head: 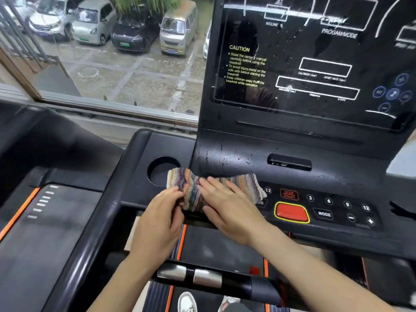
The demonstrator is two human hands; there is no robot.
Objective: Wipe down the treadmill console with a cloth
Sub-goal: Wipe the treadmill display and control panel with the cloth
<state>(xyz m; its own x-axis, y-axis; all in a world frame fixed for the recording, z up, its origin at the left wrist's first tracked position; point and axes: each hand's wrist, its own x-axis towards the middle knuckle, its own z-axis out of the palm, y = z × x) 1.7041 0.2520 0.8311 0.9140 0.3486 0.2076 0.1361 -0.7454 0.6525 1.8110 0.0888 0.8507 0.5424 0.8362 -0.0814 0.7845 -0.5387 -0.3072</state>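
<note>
A folded, multicoloured striped cloth (245, 184) lies on the left part of the black treadmill console (337, 176), just right of the round cup holder (161, 171). My right hand (227, 207) lies flat on top of the cloth with straight fingers pointing up-left. My left hand (163, 217) pinches the cloth's lower left edge between its fingers and thumb. The cloth covers some of the left-hand buttons. The upright display panel (315, 64) above carries white streaks and specks.
A red stop button (292, 212), a MODE key (324, 213) and number keys sit right of the cloth. A handlebar with silver grip sensors (191, 275) runs below my arms. Another treadmill (51, 221) stands at left. A window (112, 52) shows parked cars.
</note>
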